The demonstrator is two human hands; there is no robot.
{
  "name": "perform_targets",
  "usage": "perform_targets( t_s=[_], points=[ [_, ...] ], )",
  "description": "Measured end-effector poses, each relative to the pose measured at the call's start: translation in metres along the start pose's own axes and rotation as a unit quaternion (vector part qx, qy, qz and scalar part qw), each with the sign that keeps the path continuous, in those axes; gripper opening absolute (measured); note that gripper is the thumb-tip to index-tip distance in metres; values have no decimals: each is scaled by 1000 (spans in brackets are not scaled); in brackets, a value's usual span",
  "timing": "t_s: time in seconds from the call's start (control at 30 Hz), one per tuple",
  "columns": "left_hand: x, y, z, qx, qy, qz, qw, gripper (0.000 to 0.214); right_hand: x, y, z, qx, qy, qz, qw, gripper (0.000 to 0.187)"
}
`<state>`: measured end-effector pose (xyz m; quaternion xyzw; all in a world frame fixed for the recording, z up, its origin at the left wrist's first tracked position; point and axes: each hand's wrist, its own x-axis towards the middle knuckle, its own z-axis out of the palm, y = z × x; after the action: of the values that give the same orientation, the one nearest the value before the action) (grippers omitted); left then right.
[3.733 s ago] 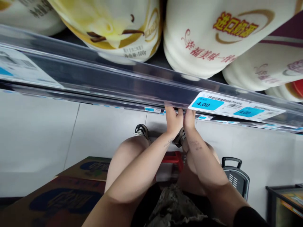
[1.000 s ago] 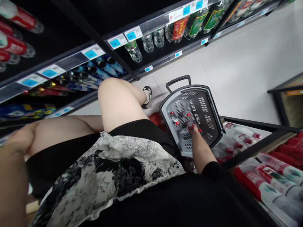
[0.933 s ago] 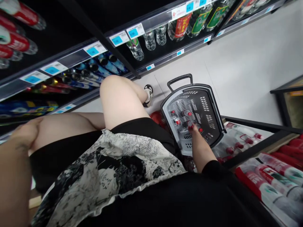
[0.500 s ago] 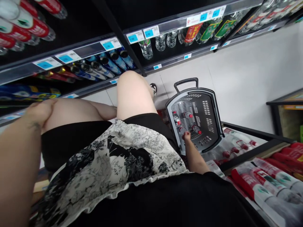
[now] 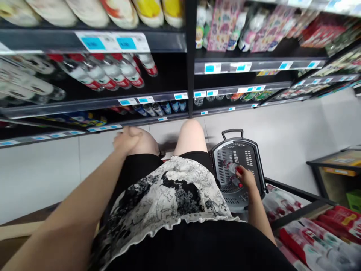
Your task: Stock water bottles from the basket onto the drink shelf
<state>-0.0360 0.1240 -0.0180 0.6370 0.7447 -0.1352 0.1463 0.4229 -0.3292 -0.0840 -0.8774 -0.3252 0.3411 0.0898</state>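
My right hand [image 5: 246, 177] reaches over the grey shopping basket [image 5: 255, 150] at my right side, its fingers closed around the end of a clear plastic bottle [image 5: 231, 166]. That bottle is slanted; blur hides whether it still touches the basket floor. Just below it, another clear bottle [image 5: 236, 181] with a red cap lies in the basket. My left hand [image 5: 128, 140] rests on my bent left knee, fingers laid over it, holding nothing.
Shelves with red-capped bottles [image 5: 126, 71] and price tags rise ahead. White cartons and bottles [image 5: 146, 11] line the upper left shelf. A rack of red-wrapped bottle packs [image 5: 313, 241] stands close on my right, beside a dark-framed wooden stand [image 5: 335, 162].
My head view has tilted up, showing more shelves. My right hand has shifted within the basket and now has a bottle in its grasp. My left hand stays on the knee.
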Motion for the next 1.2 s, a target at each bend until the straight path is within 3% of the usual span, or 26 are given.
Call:
perform_targets(
  t_s=[0.07,0.13,0.2,0.3,0.37,0.43,0.53,0.6,0.7,0.77,0.83,0.97,1.07,1.2],
  points=[
    [-11,5,-3,-28,-12,11,999,80,-3,-47,-36,-114,15,-64,991,33],
    [-24,9,-3,-60,51,99,992,73,-12,-100,-67,-165,60,-116,978,33],
    [-40,13,2,-107,108,236,960,70,-24,-157,-90,-167,117,-178,963,31],
    [-67,21,16,-175,113,407,889,71,-42,-240,-107,-134,184,-291,929,27],
    [-81,25,23,-206,116,473,849,87,-50,-291,-107,-108,187,-366,905,25],
    [-89,25,25,-229,116,515,818,99,-55,-337,-100,-85,149,-436,883,22],
    [-88,17,16,-258,91,511,815,98,-61,-393,-78,-30,38,-517,855,20],
    [-85,10,7,-262,30,491,830,89,-62,-419,-59,26,-38,-539,841,20],
    [-87,2,-2,-240,-66,434,866,72,-53,-440,-28,128,-94,-510,845,17],
    [-91,2,-5,-213,-75,373,900,66,-38,-443,-8,241,-88,-451,855,15],
    [-94,5,-6,-184,-60,326,925,65,-18,-440,14,375,-85,-370,846,20],
    [-92,12,-4,-136,-31,299,944,63,15,-422,55,552,-123,-210,797,40],
    [-90,16,0,-96,-36,313,944,61,27,-408,75,638,-155,-111,746,42],
    [-90,22,6,-97,-30,322,941,62,35,-396,78,676,-218,-87,698,35]
  ],
)
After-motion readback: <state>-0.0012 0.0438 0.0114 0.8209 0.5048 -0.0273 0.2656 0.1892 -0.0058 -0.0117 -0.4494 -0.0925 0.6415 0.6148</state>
